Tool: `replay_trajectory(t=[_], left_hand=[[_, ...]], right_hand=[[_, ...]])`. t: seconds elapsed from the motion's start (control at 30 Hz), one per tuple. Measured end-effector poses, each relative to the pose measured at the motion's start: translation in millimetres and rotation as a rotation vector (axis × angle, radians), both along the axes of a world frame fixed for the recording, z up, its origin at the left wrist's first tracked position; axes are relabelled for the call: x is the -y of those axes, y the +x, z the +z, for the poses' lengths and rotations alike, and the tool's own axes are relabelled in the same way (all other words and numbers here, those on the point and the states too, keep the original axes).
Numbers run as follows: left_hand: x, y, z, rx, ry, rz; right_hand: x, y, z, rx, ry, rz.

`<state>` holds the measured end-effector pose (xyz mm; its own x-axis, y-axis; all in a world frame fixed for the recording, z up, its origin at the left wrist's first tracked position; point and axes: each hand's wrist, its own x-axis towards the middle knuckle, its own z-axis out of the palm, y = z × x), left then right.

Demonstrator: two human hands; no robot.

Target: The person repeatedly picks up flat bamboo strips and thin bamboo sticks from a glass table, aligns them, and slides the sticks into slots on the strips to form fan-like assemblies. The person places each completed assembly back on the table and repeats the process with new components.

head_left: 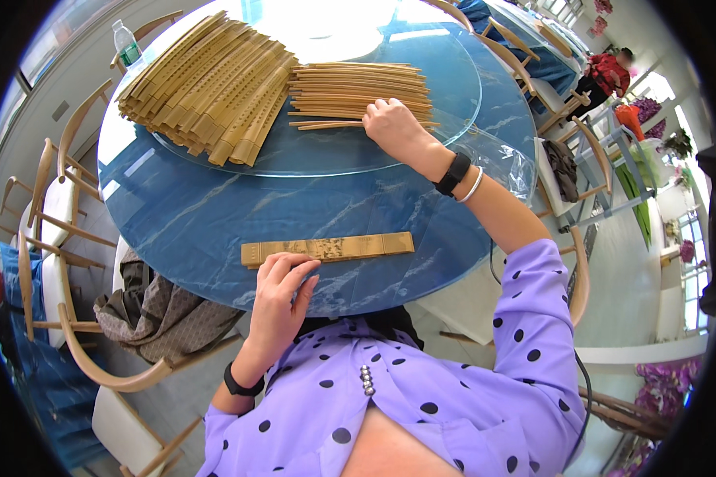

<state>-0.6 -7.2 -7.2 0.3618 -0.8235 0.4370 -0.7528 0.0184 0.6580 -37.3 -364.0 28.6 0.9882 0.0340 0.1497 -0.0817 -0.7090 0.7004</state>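
A flat gold paper sleeve [358, 246] with dark print lies on the blue marbled tabletop in front of me. My left hand [281, 288] rests at its near left edge, fingertips touching it and thumb apart. Farther off, my right hand [396, 131] is closed, fingers curled down over the near right end of a row of tan chopsticks [350, 87]; its fingertips are partly hidden. One or two chopsticks [322, 125] lie slightly apart on the near side, reaching under that hand. To their left spreads a large fanned pile of gold paper sleeves [207, 87].
The pile and chopsticks sit on a round glass turntable [326, 169]. Clear plastic wrap [501, 163] lies right of my right forearm. A plastic bottle [126, 44] stands at the far left. Wooden chairs [64, 230] ring the table, one bearing a grey-brown cloth [163, 318]. Another person [608, 75] is far right.
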Motion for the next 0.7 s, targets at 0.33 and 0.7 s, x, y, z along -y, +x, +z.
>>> replay_trajectory(t=[0.33, 0.7], left_hand=[[18.1, 20.1, 18.1, -0.344, -0.467, 0.213], [21.4, -19.9, 18.9, -0.873, -0.059, -0.296]], right_hand=[[-120.6, -97.3, 35.8, 0.13, 0.687, 0.351], [-180.1, -166.8, -4.8, 0.247, 0.984, 0.141]])
